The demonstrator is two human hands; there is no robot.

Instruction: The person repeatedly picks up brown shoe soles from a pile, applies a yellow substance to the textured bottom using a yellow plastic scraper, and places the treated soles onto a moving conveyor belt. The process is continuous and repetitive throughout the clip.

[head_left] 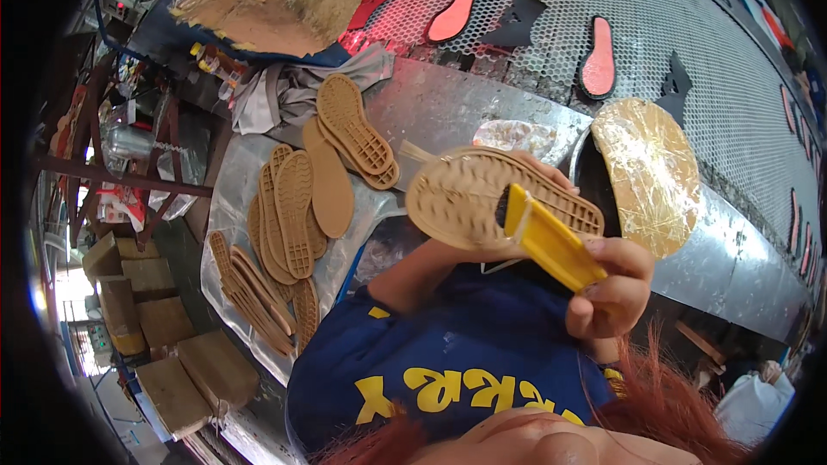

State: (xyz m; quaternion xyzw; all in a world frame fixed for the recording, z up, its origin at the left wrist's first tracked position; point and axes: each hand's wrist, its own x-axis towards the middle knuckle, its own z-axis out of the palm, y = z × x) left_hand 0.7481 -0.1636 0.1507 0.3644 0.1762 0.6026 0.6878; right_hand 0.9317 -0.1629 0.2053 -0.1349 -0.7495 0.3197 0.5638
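A tan shoe sole point(457, 198) with a ridged, gridded face is held up in front of my chest. My left hand point(548, 170) grips it from behind along its far edge; most of that hand is hidden by the sole. Between the fingers and thumb of my right hand point(616, 288) is a yellow-handled brush point(560, 245). Its dark tip lies against or just over the sole's face; contact cannot be made out. More tan soles point(284, 207) lie in loose piles to the left, some face up and some showing a smooth side.
Clear plastic sheeting point(226, 207) lies under the piles. A round pot with a tape-wrapped cardboard cover point(652, 176) stands right of the sole. Beyond, a mesh conveyor point(543, 69) carries pink insoles point(597, 60) and black cut pieces point(515, 19). Cardboard boxes point(215, 370) are stacked lower left.
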